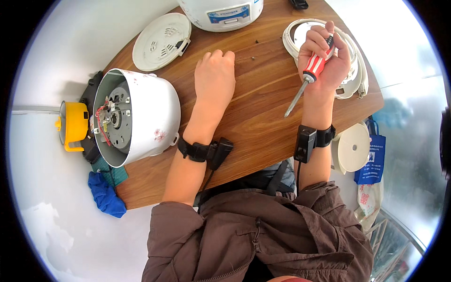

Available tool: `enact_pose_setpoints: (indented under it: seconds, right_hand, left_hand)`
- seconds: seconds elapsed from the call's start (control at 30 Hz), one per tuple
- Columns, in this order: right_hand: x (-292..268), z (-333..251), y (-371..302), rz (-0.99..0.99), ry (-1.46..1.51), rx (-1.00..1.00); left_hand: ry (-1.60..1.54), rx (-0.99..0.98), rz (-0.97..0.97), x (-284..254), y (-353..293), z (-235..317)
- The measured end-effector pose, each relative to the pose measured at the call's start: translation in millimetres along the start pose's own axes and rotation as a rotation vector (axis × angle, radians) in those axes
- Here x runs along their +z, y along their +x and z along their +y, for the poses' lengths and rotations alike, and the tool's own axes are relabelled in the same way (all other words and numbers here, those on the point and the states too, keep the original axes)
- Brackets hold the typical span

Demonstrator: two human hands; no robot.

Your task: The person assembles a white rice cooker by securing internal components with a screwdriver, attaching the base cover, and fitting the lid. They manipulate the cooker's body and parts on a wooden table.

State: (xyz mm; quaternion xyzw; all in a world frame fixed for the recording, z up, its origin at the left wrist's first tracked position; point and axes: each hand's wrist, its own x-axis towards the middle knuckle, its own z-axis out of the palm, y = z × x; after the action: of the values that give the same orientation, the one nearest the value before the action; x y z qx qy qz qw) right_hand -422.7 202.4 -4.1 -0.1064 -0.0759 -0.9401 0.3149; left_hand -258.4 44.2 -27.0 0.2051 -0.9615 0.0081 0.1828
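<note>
My right hand (334, 66) is raised over the right part of the table, its fingers wrapped around a screwdriver (314, 69) with a red and white striped handle. The metal shaft slants down toward the left. My left hand (214, 77) rests on the wood, knuckles up and fingers curled under; whatever they may hold is hidden. Left of it lies a white rice cooker body (157, 117) on its side, its open underside showing a grey metal plate (120, 115) and red wires. A round white bottom cover (162, 41) with vent slots lies beyond it.
Behind stands another white appliance (221, 14). White ring-shaped parts and a cord (350, 87) lie under my right hand. Small dark bits (253, 58) dot the wooden table (263, 108). A yellow pot (75, 124), blue cloth (105, 193), cream round part (352, 148) and blue bag (371, 157) flank it.
</note>
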Motion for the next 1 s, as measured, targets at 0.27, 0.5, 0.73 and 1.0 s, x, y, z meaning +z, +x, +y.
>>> enact_pose_setpoints:
  seconds: [0.27,0.5,0.73,1.0]
  right_hand:
    - [2,-4,-1,-0.003,0.059,0.031]
    - [4,-7,-2,0.009,0.126,0.029]
    - [5,-5,-2,0.009,0.134,0.036]
    - [1,-5,-4,0.007,0.099,0.052]
  left_hand:
    - [-0.294,0.096,0.068,11,42,7]
    - [-0.299,0.252,0.088,38,91,30]
    - [-0.077,0.206,-0.078,39,96,23]
    - [-0.225,0.25,0.022,52,87,11]
